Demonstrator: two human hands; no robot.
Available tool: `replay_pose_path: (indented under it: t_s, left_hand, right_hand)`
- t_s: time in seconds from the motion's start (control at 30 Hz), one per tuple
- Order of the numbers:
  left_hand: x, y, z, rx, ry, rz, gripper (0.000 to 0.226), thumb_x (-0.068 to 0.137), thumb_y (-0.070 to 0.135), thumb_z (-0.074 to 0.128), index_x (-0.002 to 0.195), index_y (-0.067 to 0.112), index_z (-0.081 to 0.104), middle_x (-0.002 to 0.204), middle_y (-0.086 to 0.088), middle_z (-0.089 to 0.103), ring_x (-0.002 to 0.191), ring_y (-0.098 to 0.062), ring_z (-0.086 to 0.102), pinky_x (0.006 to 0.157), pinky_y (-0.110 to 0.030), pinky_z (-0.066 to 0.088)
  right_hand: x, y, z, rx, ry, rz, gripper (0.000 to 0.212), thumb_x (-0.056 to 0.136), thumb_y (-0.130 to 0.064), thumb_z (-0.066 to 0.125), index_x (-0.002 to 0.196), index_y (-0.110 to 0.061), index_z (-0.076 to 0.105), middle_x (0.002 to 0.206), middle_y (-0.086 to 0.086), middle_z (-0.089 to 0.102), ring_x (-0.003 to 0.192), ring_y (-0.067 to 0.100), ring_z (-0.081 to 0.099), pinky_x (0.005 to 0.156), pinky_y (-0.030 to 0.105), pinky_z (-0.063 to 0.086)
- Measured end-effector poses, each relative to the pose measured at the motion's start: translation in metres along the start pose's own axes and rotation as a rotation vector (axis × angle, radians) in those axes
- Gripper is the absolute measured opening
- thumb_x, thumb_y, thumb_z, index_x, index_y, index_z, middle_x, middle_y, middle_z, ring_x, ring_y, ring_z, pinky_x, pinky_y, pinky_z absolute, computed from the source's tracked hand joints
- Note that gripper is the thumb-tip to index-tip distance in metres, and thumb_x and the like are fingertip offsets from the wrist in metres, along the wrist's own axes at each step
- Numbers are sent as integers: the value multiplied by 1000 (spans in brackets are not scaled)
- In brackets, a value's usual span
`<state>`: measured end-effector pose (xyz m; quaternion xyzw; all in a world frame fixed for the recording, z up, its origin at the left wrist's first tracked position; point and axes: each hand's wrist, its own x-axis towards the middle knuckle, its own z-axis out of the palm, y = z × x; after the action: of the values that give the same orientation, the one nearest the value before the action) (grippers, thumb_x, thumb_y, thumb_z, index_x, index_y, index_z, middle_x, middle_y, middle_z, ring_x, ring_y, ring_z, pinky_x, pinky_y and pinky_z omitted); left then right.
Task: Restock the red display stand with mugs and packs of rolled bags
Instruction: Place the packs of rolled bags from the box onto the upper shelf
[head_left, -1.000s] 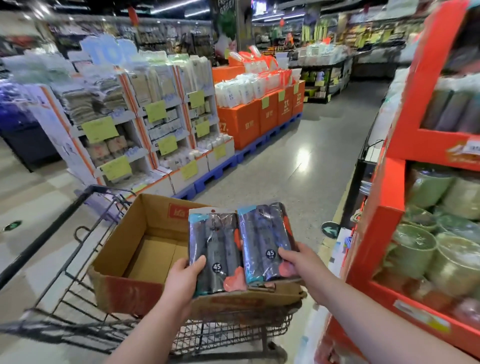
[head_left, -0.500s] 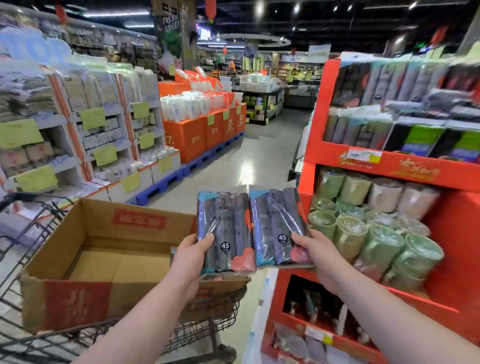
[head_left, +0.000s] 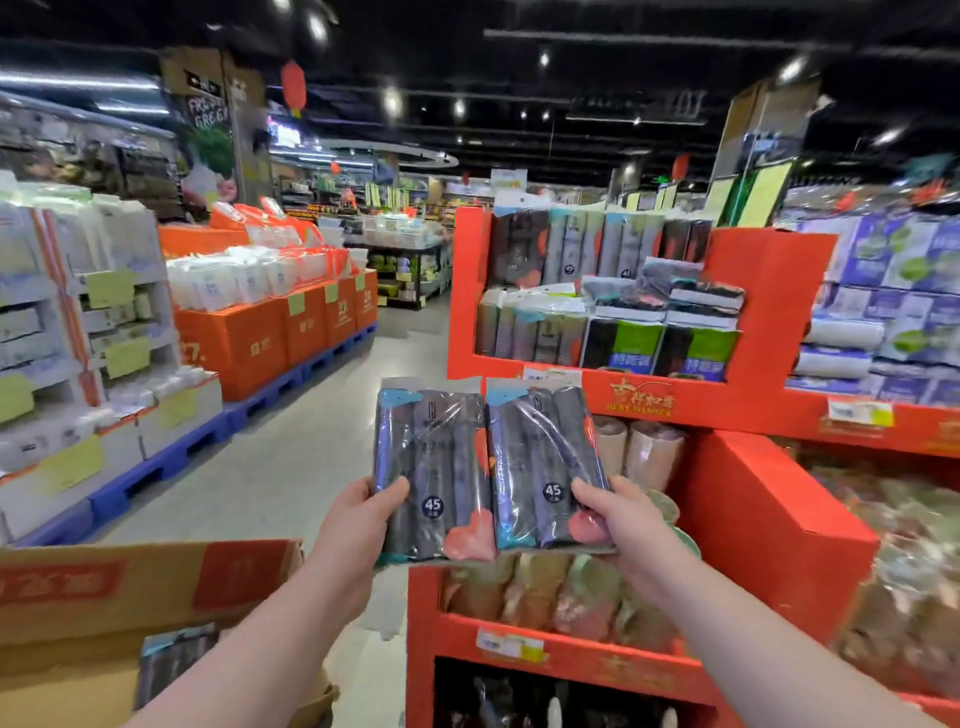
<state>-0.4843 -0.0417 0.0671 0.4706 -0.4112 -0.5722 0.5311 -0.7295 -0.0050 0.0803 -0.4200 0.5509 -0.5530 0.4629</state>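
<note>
We see the left hand (head_left: 358, 519) gripping one pack of rolled bags (head_left: 434, 470) and the right hand (head_left: 626, 525) gripping another pack (head_left: 545, 462), side by side before the red display stand (head_left: 769, 322).

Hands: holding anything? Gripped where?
Two packs of rolled bags: left hand grips the left pack at its lower left edge, right hand the right pack at its lower right edge.
</note>
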Motion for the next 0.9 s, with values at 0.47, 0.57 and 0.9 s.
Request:
replay_pose_path:
  t_s: [0.47,0.57,0.9]
  left_hand:
    - [99,32,181,-50,-59,103,17,94,19,57,109,12,60,87,-7,74,72,-24,71,59,-32,52]
    - [114,34,202,-46,-28,127,21,93,22,59,111,13,62,96,-9,74,86,-29,70,74,-42,56]
    - [150,55,222,-42,47,153,39,87,31,65,121,13,56,112,-6,67,99,-27,65,85,-45,52]
  right_hand:
    - [126,-80,-135,-20,33,-110,20,92,-17,59,110,-8,62,94,11,71,73,20,65,60,25,47]
    - [150,-94,-150,-23,9,-152,16,92,-13,59,106,-6,62,76,4,65,55,10,59,52,23,43]
    - [213,-145,-150,-20,-10,-300,9,95,-13,54,104,-12,52,60,-4,46,41,3,40,43,13,35]
